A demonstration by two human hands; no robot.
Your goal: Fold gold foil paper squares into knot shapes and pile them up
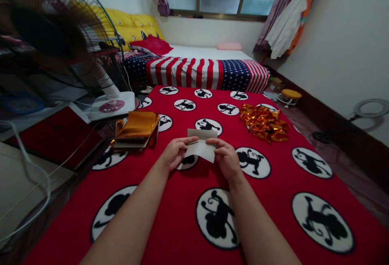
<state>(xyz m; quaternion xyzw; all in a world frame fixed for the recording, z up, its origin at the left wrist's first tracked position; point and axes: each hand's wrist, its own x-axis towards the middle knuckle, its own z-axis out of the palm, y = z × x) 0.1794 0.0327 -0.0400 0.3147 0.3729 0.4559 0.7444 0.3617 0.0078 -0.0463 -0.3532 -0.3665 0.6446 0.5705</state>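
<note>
A pale sheet of paper [200, 151] is held up over the red patterned blanket, with a crease running across it. My left hand [176, 151] pinches its left side, thumb and fingers at the crease. On the right side, my right hand [226, 156] grips the sheet the same way. Left of my hands lies a stack of gold foil paper [141, 125], with pale backs showing among the sheets. Over to the right sits a heap of shiny folded gold foil pieces [264, 122]. The sheet's far side is hidden from me.
The red blanket [176, 220] with monkey circles spreads under everything. An electric fan [112, 103] stands close at the left, beside a white cable [45, 176]. Behind is a bed with a flag-striped cover [185, 70]. A yellow-topped stool [291, 94] stands by the right wall.
</note>
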